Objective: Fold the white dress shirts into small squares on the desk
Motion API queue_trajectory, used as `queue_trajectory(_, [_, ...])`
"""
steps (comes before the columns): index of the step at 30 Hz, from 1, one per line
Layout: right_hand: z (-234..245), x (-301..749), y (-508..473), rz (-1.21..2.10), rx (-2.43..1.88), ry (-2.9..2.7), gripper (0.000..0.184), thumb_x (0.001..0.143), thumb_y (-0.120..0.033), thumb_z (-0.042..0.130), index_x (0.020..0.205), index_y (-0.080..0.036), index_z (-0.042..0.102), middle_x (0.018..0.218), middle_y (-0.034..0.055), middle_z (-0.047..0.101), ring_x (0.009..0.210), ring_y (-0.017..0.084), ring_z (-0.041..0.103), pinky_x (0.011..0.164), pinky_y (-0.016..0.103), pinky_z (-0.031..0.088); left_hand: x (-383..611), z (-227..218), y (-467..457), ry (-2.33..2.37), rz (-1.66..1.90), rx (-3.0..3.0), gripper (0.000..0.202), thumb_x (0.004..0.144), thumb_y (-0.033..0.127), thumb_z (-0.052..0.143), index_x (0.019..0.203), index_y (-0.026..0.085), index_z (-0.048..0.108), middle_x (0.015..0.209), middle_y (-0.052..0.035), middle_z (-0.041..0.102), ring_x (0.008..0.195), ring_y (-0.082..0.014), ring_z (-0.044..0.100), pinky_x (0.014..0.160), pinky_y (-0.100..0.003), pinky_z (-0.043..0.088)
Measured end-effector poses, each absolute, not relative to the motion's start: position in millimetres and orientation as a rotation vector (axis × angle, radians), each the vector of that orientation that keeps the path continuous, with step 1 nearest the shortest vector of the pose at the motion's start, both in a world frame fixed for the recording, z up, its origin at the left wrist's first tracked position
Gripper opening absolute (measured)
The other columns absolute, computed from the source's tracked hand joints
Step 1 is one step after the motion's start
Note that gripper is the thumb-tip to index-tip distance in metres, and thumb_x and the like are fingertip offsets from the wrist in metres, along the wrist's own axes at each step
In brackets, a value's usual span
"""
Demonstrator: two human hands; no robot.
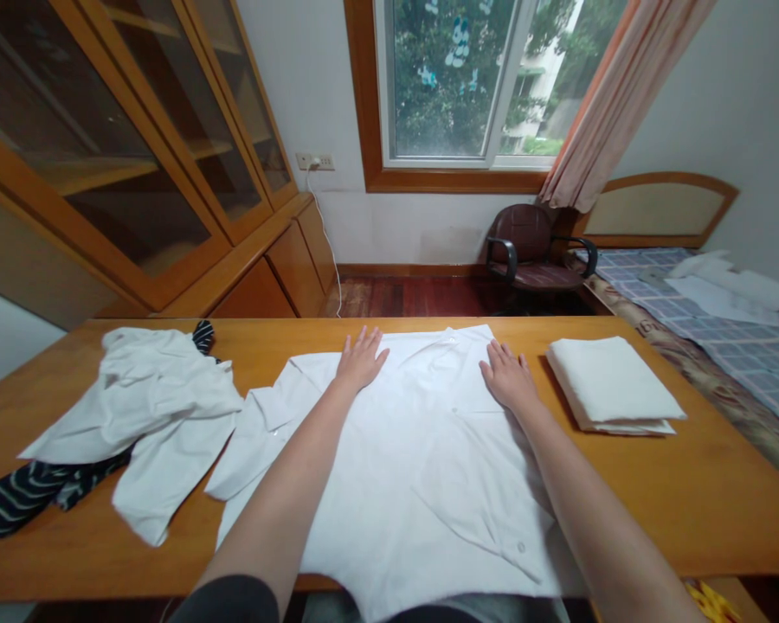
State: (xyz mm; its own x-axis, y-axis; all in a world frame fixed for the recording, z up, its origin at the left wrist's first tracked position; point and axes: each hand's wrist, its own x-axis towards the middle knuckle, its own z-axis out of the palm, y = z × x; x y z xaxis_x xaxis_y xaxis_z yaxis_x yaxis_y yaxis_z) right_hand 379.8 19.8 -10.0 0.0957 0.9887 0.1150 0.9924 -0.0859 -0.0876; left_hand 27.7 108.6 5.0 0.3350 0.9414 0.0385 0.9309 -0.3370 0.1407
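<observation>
A white button-up shirt (pixel 415 459) lies spread on the wooden table, its hem hanging over the near edge. My left hand (pixel 362 359) rests flat near the shirt's far edge, fingers stretched out. On the far right part of the shirt, my right hand (pixel 507 374) also lies flat with its fingers extended. The shirt's left sleeve area is folded out beside my left forearm, and small buttons show on the cloth. Wrinkles run across its lower right part. Neither hand grips the fabric.
A folded white cloth stack (pixel 614 381) sits on the table (pixel 707 493) at the right. Crumpled white clothing (pixel 169 381) lies at the left over a dark striped garment (pixel 19 497). Beyond the table are a maroon chair (pixel 525 251), a cabinet (pixel 247 268) and a bed (pixel 720 320).
</observation>
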Motion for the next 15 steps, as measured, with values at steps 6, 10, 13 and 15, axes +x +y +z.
queue_trajectory(6, [-2.0, 375.1, 15.7, -0.076, -2.256, -2.009, 0.055, 0.101, -0.032, 0.027, 0.15, -0.01, 0.041, 0.159, 0.0158, 0.035, 0.146, 0.03, 0.031, 0.118, 0.058, 0.021, 9.7, 11.2, 79.5, 1.92, 0.317, 2.571, 0.056, 0.102, 0.038, 0.028, 0.15, 0.012, 0.041, 0.162, -0.0102, 0.031, 0.153, -0.0266, 0.018, 0.125, -0.049, 0.016])
queue_trajectory(10, [8.2, 352.0, 16.0, -0.134, -2.232, -1.912, 0.054, 0.1, -0.023, 0.027, 0.147, -0.004, 0.044, 0.156, 0.0199, 0.039, 0.146, 0.033, 0.032, 0.119, 0.056, 0.019, 9.6, 15.3, 46.3, 1.985, 0.313, 2.558, 0.054, 0.102, 0.036, 0.03, 0.147, 0.012, 0.047, 0.16, -0.01, 0.036, 0.152, -0.0281, 0.02, 0.124, -0.05, 0.019])
queue_trajectory(13, [13.3, 313.2, 17.0, -0.095, -2.063, -2.014, 0.056, 0.102, -0.029, 0.026, 0.148, -0.002, 0.041, 0.158, 0.0187, 0.035, 0.149, 0.03, 0.027, 0.121, 0.049, 0.018, 19.6, 11.9, 28.8, 1.923, 0.269, 2.552, 0.055, 0.103, 0.042, 0.029, 0.149, 0.017, 0.044, 0.161, -0.0069, 0.033, 0.152, -0.0266, 0.02, 0.124, -0.052, 0.02])
queue_trajectory(15, [12.7, 282.8, 16.3, 0.004, -1.914, -2.148, 0.061, 0.103, -0.039, 0.031, 0.151, -0.003, 0.036, 0.16, 0.0172, 0.031, 0.15, 0.029, 0.024, 0.122, 0.048, 0.018, 26.5, 6.9, 23.3, 1.88, 0.223, 2.531, 0.058, 0.102, 0.047, 0.027, 0.151, 0.019, 0.042, 0.162, -0.0062, 0.03, 0.153, -0.0263, 0.02, 0.123, -0.054, 0.02])
